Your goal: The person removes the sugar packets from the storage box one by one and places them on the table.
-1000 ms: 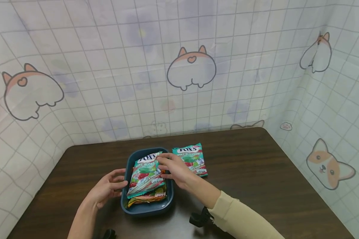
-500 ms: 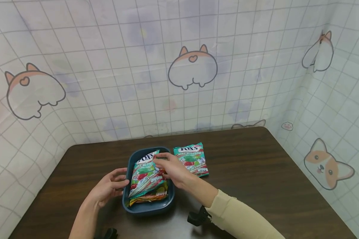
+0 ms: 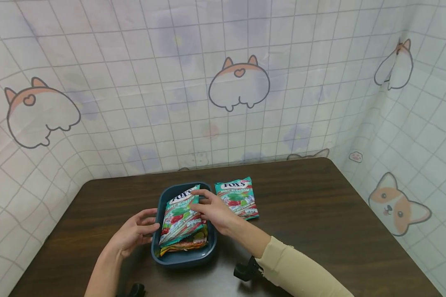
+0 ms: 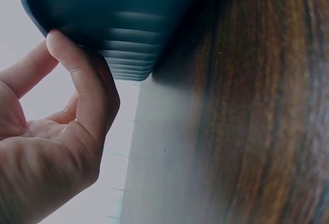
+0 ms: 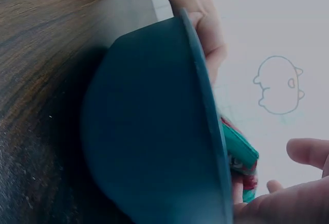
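A dark blue plastic bin [image 3: 186, 260] with rounded corners stands on the table. On top inside it lies a teal Fox's Mint Blossom candy bag [image 3: 180, 214]; an orange-yellow candy bag [image 3: 186, 246] shows beneath. My left hand [image 3: 134, 233] is at the bin's left side, and in the left wrist view its fingertips [image 4: 55, 40] touch the outside near the rim. Reaching over the right rim, my right hand [image 3: 215, 211] has its fingers at the teal bag's right edge, thumb and forefinger apart. In the right wrist view the bin wall hides most of the bag.
Another teal Fox's candy bag [image 3: 238, 198] lies flat on the dark wooden table [image 3: 301, 218], right of the bin and partly behind my right hand. Curtains [image 3: 238, 136] with a grid and corgi drawings rise behind the table and along its sides.
My right hand has shifted slightly left over the teal bag's edge, and its thumb and forefinger have spread. The left hand has stayed at the bin.
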A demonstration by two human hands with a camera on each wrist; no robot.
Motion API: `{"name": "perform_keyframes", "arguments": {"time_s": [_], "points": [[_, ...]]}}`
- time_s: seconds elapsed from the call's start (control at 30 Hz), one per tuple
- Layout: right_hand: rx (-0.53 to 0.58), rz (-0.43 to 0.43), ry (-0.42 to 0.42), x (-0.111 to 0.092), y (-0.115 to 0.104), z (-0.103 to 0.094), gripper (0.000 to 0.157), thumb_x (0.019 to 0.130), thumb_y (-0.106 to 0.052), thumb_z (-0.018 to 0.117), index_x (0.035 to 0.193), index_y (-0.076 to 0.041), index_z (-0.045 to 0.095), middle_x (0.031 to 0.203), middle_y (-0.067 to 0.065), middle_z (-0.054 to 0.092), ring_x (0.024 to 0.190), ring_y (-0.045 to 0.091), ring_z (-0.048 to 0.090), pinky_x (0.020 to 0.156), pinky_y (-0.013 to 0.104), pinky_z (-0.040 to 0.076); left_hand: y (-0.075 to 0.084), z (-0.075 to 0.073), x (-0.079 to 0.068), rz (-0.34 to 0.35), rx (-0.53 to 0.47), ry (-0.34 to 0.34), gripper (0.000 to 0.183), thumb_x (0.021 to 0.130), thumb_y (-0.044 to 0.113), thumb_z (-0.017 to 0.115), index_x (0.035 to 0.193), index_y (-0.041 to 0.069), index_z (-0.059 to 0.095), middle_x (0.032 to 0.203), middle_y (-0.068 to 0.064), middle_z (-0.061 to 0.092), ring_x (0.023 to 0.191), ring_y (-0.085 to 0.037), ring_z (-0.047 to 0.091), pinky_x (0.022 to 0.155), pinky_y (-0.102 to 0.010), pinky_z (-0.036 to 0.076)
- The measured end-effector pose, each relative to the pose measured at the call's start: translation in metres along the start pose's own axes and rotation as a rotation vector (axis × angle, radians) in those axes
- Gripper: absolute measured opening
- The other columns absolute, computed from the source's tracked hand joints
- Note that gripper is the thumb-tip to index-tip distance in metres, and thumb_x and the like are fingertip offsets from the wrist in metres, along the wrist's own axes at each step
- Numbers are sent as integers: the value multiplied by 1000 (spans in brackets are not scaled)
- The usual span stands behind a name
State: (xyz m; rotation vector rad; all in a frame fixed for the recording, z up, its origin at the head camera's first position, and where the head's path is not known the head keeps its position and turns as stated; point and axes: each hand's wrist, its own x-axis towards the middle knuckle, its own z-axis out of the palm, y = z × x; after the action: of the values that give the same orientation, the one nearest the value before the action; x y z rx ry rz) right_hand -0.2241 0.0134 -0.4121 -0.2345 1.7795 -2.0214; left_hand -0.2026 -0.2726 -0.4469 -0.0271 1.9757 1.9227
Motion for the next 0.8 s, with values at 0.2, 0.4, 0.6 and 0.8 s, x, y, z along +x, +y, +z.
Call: {"name": "perform_keyframes", "arguments": {"time_s": [0.2,0.4,0.6,0.8], "points": [[28,1,-9,6,8,2,52,100,-9,67,149,-10,51,133,19,53,110,27,61,98,42,50,0,1,0,15,-21,-32,67,104,8,60,156,-3,20,119,-8,64,97,-18,67,82,-37,58],[-9,5,-41,11,9,2,56,98,-8,69,151,-12,50,126,17,59,103,24,63,92,39,53,-1,0,0,2,-21,-16,67,104,9,61,156,-2,21,120,-8,64,97,-19,67,83,-37,58],[-123,35,-141,17,10,3,60,98,-11,71,153,-16,49,140,14,53,110,24,62,96,40,51,0,0,0,1,-10,-15,68,104,10,61,157,-2,20,121,-9,63,99,-19,66,84,-38,58],[-228,-1,-165,20,14,8,63,96,-12,73,154,-18,48,139,10,54,110,24,62,96,43,50,0,-1,0,6,2,-26,68,104,11,61,156,-2,20,122,-9,63,99,-20,66,85,-38,57]]}}
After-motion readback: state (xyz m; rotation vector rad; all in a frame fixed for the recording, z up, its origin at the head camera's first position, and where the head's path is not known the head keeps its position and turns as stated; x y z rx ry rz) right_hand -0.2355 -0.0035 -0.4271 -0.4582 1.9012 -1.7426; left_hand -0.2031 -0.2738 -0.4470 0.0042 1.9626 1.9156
